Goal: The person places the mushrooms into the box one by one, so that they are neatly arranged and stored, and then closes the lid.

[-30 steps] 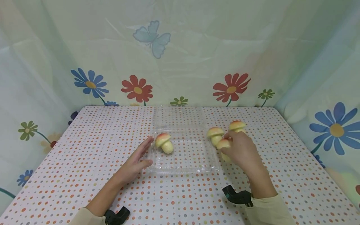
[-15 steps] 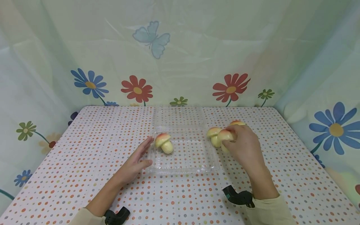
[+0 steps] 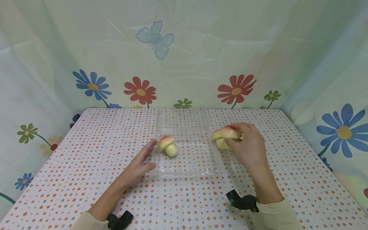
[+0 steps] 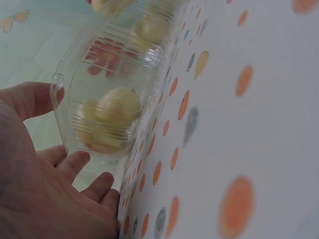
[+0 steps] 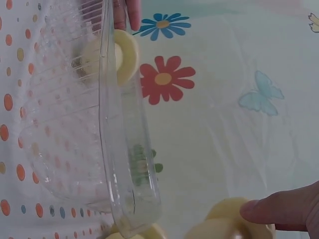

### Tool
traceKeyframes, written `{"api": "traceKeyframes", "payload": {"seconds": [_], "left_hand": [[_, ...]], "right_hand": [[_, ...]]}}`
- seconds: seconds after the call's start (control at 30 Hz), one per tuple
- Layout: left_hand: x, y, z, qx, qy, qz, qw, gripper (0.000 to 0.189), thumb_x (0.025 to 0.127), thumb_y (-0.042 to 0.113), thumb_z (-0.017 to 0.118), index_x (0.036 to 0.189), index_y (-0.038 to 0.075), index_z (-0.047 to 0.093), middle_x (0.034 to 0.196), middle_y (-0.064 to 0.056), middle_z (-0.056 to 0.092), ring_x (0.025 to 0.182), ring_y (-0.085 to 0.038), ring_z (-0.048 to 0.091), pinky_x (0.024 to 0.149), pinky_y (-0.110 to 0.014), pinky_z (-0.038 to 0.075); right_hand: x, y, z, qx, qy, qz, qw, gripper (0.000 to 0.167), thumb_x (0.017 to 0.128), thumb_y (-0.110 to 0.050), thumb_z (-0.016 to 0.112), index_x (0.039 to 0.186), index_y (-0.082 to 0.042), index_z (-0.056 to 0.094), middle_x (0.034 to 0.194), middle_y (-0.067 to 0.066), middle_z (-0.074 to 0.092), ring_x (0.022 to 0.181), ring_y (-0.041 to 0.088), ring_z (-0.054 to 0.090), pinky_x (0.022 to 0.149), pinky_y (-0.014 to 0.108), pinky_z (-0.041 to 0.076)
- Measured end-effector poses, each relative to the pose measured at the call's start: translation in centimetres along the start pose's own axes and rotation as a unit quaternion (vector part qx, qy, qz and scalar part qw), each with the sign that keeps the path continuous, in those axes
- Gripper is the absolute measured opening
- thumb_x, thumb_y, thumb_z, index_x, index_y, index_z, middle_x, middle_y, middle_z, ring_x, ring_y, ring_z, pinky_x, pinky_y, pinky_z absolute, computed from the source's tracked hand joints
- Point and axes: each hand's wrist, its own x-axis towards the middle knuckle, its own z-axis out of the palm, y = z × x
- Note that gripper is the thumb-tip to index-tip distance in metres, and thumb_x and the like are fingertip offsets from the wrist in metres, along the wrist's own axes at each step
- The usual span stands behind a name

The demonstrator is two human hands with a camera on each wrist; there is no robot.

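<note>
A clear plastic clamshell box [image 3: 187, 174] lies in the middle of the table with its lid laid back. One toy mushroom [image 3: 168, 147], cream with a reddish cap, lies inside at the left. My left hand [image 3: 138, 166] touches the box's left side, fingers extended; in the left wrist view its thumb meets the rim. With thumb and fingers my right hand [image 3: 248, 147] pinches a second mushroom [image 3: 230, 132], lifted right of the box. Below and beside it stands another mushroom [image 3: 219, 143], close to the box's right wall. Anything behind the right hand is hidden.
A white cloth with coloured dots [image 3: 184, 204] covers the table. Behind and at both sides hangs a pale curtain [image 3: 184, 64] printed with flowers and a butterfly. A black wrist mount [image 3: 242, 201] sits by the right sleeve, and another black mount [image 3: 120, 220] by the left.
My right hand has raised the pinched mushroom and moved it away from me, now over the standing one. The rearmost mushroom has dropped out of sight behind the hand. The left hand stays put.
</note>
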Motion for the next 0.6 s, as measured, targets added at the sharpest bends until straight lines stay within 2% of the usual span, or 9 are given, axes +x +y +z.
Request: {"api": "traceKeyframes", "payload": {"seconds": [0.3,0.6], "left_hand": [[0.0,0.0,0.0,-0.006,-0.004,0.004,1.0,0.079,0.1,0.007,0.053,0.167,0.007,0.009,0.174,-0.018,0.01,0.16,-0.042,0.007,0.127,-0.065,0.005],[0.1,-0.1,0.0,0.001,0.002,-0.007,1.0,0.08,0.1,0.008,0.053,0.167,0.009,0.01,0.174,-0.016,0.011,0.16,-0.042,0.009,0.127,-0.066,0.006]], "right_hand": [[-0.1,-0.5,0.6,0.009,-0.004,-0.009,0.9999,0.041,0.087,-0.002,0.077,0.126,0.005,0.068,0.133,0.028,0.058,0.117,0.045,0.06,0.087,0.056,0.062],[0.1,-1.1,0.9,0.005,-0.021,-0.013,0.9997,0.044,0.087,-0.004,0.078,0.129,0.002,0.068,0.134,0.026,0.059,0.119,0.045,0.059,0.09,0.057,0.059]]}}
